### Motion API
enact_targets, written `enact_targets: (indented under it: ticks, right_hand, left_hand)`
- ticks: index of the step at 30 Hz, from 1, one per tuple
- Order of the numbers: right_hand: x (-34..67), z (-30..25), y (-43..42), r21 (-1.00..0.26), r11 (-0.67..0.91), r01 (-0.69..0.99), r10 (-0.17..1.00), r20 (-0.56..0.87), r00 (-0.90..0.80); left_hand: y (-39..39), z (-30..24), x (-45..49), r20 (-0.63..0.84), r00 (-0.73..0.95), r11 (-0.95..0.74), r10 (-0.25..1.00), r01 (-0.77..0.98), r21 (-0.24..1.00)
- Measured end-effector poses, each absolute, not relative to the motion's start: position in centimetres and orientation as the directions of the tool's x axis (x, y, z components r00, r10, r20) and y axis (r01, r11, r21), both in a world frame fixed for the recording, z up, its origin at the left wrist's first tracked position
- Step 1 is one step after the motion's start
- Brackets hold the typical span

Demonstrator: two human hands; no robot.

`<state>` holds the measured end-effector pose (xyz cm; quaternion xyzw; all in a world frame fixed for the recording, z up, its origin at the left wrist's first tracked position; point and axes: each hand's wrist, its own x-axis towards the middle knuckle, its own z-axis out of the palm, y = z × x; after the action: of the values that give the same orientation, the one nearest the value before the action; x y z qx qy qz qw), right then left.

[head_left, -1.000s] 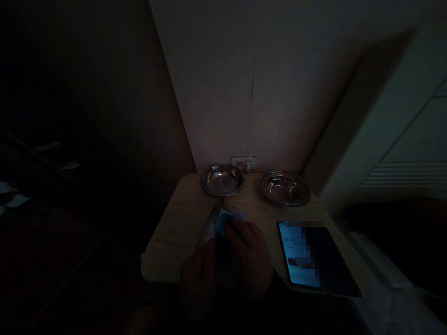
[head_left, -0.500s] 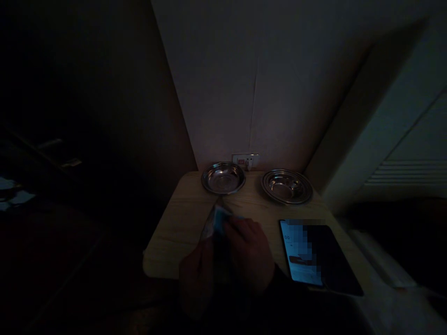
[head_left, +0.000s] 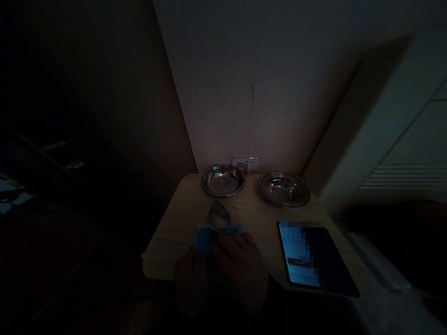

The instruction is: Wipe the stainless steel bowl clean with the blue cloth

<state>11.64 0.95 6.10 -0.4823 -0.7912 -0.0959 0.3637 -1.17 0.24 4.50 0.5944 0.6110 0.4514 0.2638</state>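
Observation:
It is very dark and the hands are partly blurred. My right hand [head_left: 239, 267] presses its bent fingers on a light blue cloth [head_left: 203, 238]. Behind the cloth a grey thing [head_left: 217, 215] with a pointed top sticks up; its kind I cannot make out, and its lower part is hidden by cloth and fingers. My left hand [head_left: 190, 279] is closed at the lower left of the cloth, and what lies inside its fingers is hidden. Both hands are over the near part of a small wooden table [head_left: 169, 228].
A round metal dish [head_left: 223, 181] sits at the back of the table. To its right are stacked metal dishes [head_left: 285, 190]. A lit tablet [head_left: 301, 260] with a dark cover lies at right. Behind, a wall socket [head_left: 245, 164] has a plug in it.
My right hand and the blue cloth have moved down and slightly left. The cloth now spreads wider across the grey thing, whose top shows above it. The view has shifted slightly.

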Motion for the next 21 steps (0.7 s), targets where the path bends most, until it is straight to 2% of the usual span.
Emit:
enact_targets:
  ticks: [2, 6, 10, 15, 21]
  right_hand:
    - [11.7, 6.2, 1.2, -0.187, 0.51, 0.84, 0.703, 0.654, -0.281]
    - [12.0, 6.1, 1.6, -0.189, 0.385, 0.903, 0.77, 0.605, -0.202]
    - [12.2, 5.8, 1.1, -0.156, 0.48, 0.863, 0.721, 0.631, -0.286]
    - [11.9, 5.7, 1.4, -0.171, 0.394, 0.903, 0.759, 0.615, -0.215]
    - [10.6, 5.3, 0.6, -0.159, 0.499, 0.852, 0.687, 0.672, -0.277]
  left_hand:
    - [0.2, 4.6, -1.1, 0.208, -0.158, -0.108, 0.965, 0.483, 0.869]
    - [0.0, 4.9, -0.8, 0.204, -0.2, -0.078, 0.958, 0.505, 0.86]
    - [0.0, 4.9, -0.5, 0.229, -0.171, -0.104, 0.958, 0.537, 0.837]
    - [0.1, 4.2, -0.8, 0.223, -0.18, -0.102, 0.958, 0.515, 0.851]
    - [0.4, 3.7, -1.4, 0.223, -0.26, -0.05, 0.939, 0.541, 0.84]
